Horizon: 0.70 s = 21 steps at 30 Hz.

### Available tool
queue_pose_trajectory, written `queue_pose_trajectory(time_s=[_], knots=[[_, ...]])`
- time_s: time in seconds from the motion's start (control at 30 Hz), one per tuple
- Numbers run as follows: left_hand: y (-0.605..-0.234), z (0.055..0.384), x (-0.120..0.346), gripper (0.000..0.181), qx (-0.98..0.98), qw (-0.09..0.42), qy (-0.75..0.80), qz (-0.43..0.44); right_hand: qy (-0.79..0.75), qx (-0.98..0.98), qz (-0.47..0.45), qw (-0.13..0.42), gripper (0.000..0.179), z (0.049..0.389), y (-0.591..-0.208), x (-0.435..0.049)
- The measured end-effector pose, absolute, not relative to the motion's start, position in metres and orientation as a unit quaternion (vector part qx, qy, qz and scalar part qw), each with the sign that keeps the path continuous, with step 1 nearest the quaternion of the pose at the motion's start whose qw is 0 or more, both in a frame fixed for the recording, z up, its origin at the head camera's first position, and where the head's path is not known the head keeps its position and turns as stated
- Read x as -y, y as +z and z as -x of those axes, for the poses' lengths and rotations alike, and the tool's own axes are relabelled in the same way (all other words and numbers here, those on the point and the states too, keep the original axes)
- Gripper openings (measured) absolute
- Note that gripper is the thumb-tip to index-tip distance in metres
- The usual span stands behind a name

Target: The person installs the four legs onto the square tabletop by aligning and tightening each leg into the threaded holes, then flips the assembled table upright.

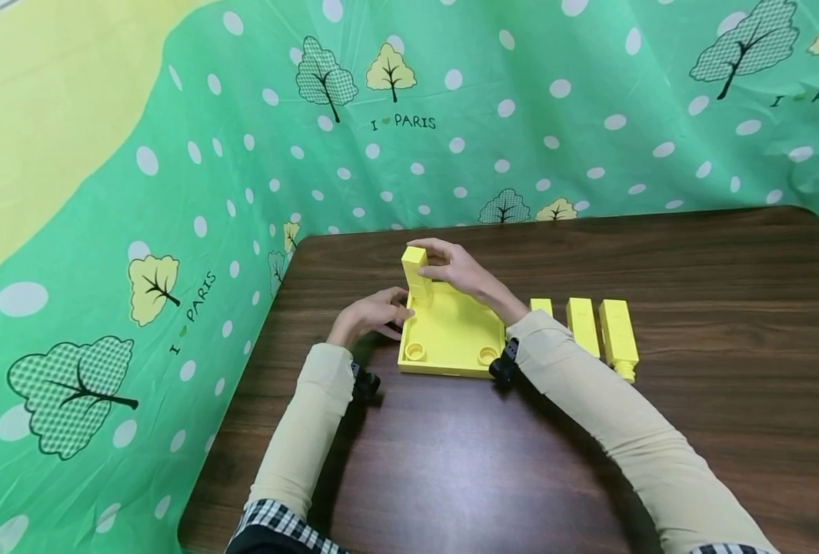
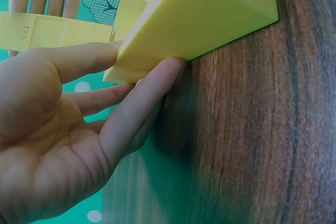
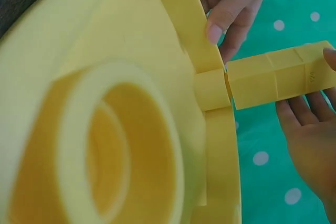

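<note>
R hand (image 1: 459,269) grips upper part of yellow square-section leg (image 1: 416,269), thumb on one side, fingers on other; narrow grip, leg fills it. Leg is at far-L corner of yellow sq. tray (image 1: 459,319), approx. upright, long axis running down from R hand to tray, i.e. about perp. to tray floor. Key relation: leg's lower end vs. corner ring socket (image 3: 212,90). Per R wrist view they're lined up end to end, w/ thin dark seam btwn; can't tell if fully seated. R hand is up at leg's far end from the joint; L hand (image 1: 376,312) is nearer the joint, low on tray's L side. L hand pinches tray wall, thumb at rim, other fingers outside/under edge, per L wrist view.

Tray lies flat-ish on dark wood-grain table (image 1: 451,469); whether L edge is slightly lifted, can't tell. Near-L socket (image 1: 416,352) & near-R socket (image 1: 487,355) have no leg in them; far-R corner hidden by R arm. 3 spare legs lie R of tray, past R forearm: L one (image 1: 541,305) partly covered, mid one (image 1: 582,323), R one (image 1: 617,331) w/ stepped peg twd the person.
</note>
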<state>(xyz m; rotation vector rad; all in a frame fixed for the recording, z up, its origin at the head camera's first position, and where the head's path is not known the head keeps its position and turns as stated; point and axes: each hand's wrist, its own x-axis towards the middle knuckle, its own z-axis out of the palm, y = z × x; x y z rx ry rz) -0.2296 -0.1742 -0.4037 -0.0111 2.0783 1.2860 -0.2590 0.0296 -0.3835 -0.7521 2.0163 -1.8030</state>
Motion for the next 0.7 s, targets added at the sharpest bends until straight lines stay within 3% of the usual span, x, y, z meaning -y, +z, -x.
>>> queue_pose_trajectory(time_s=[0.7], knots=[[-0.4020, 0.2295, 0.1730, 0.058, -0.799, 0.346, 0.492, 0.007, -0.621, -0.734, 0.247, 0.120, 0.048, 0.2558, -0.3837, -0.0273]])
